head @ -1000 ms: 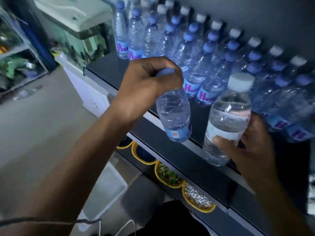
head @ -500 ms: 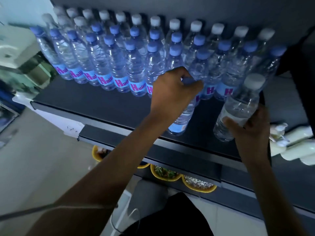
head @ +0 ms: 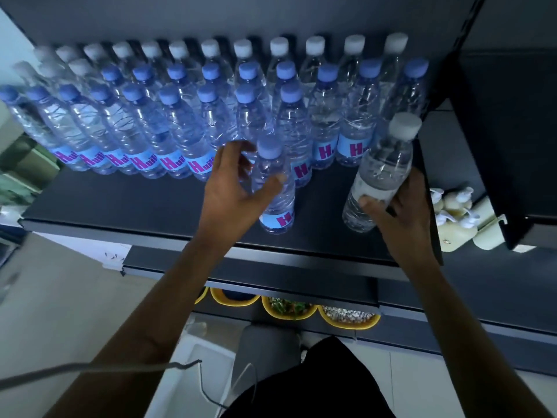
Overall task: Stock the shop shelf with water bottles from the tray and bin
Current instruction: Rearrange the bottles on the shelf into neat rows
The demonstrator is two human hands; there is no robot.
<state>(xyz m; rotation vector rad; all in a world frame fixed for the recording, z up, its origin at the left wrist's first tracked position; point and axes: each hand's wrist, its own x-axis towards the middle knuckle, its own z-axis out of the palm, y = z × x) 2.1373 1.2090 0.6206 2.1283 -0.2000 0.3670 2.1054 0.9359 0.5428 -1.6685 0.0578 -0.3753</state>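
1. While most of the dark shelf (head: 126, 200) front edge is bare, stocked water bottles (head: 168, 122) fill its back in rows: white caps rearmost, blue caps in front, blue labels with magenta lettering facing out.
2. Left hand (head: 233, 191): fingers spread fairly wide around a blue-capped bottle (head: 272, 188), thumb tip touching its side, other fingers behind it. Loose cup, not a firm clamp as far as I can tell.
3. That bottle stands upright on the shelf, ahead of the stocked rows, near mid-length and closer to the front edge.
4. Right hand (head: 398, 212): wrapped around the lower body of a white-capped bottle (head: 379, 173), holding it. Bottle tilts, cap leaning toward the back right. Base is near the shelf's right end; can't tell if it touches the shelf.
5. Two held/handled bottles are apart, bare shelf between them.
6. Beyond the shelf's right end: pale cream pump bottles (head: 452, 206), lower down.
7. Below the front edge: yellow bowls (head: 346, 319) on a lower level, one with green contents, one with pale grainy contents.
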